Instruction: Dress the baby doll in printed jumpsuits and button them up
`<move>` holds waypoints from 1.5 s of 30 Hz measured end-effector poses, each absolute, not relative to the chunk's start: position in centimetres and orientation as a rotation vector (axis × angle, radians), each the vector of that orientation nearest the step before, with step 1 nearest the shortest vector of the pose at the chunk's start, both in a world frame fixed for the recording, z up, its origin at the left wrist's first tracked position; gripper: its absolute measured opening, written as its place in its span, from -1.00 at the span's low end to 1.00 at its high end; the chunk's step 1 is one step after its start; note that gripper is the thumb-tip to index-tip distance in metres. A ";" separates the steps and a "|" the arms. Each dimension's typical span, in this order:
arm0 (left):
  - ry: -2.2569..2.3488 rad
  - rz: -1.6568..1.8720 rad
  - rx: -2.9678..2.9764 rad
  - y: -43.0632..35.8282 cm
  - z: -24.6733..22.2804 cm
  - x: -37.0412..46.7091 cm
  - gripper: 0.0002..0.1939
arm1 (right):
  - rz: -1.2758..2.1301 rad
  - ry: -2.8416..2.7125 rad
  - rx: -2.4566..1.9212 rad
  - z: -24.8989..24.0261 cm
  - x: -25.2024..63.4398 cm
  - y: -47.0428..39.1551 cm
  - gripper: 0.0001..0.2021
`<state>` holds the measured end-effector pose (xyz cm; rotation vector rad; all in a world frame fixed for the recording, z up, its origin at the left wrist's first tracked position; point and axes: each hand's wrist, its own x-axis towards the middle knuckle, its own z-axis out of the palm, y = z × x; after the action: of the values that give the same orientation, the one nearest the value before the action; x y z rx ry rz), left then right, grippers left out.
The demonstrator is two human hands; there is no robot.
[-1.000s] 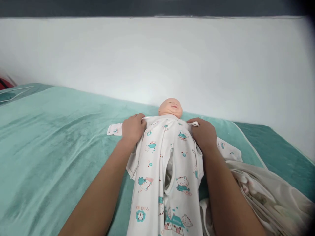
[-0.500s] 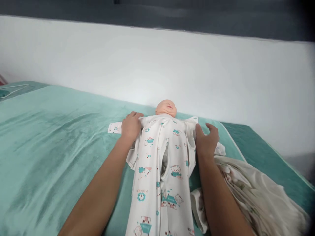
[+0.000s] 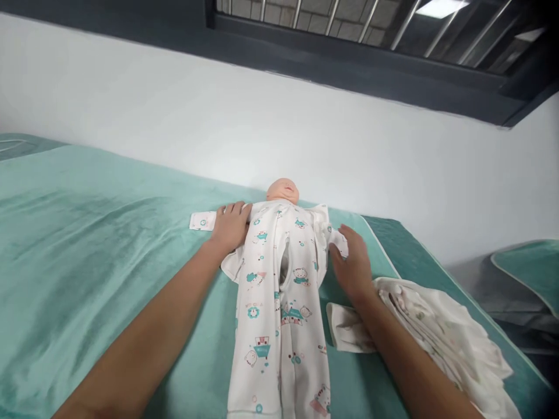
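A baby doll [image 3: 283, 190] lies on its back, its head near the wall. White baby clothes [image 3: 262, 291] with teal and pink animal prints cover its body and run down toward me; a slit opening shows in the middle. My left hand [image 3: 231, 226] rests palm down over the doll's sleeve on the left, fingers slightly spread, and the cuff [image 3: 202, 220] sticks out beyond it. On the other side my right hand [image 3: 353, 262] has its thumb and fingers around the end of the right sleeve [image 3: 338, 241]. Its fingertips are partly hidden.
A teal blanket [image 3: 109, 244] with soft wrinkles covers the surface. Crumpled pale cloth [image 3: 441, 331] lies beside my right forearm, and a folded white piece [image 3: 347, 329] lies under that arm. Behind stands a white wall [image 3: 218, 122] below a dark, barred window frame [image 3: 349, 64].
My right hand has shifted down and closed around the sleeve end. My left hand stays over the left sleeve. The view has tilted up, showing the barred window.
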<state>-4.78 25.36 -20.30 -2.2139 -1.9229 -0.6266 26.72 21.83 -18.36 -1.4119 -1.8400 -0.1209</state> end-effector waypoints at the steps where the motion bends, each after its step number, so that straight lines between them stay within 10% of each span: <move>1: -1.928 -0.632 -2.205 25.3 -20.3 -4.9 -0.47 | -0.110 -1.915 -1.355 -17.7 25.5 22.2 -0.56; 45: -2.442 -0.810 -1.912 25.9 -18.2 -6.7 -0.65 | -0.027 -3.123 -1.398 -9.3 7.3 31.6 -0.63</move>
<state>-6.75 25.92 -18.19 -1.9118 -2.4423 -0.8099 7.29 31.61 -9.34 -1.3983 -3.1225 -0.0274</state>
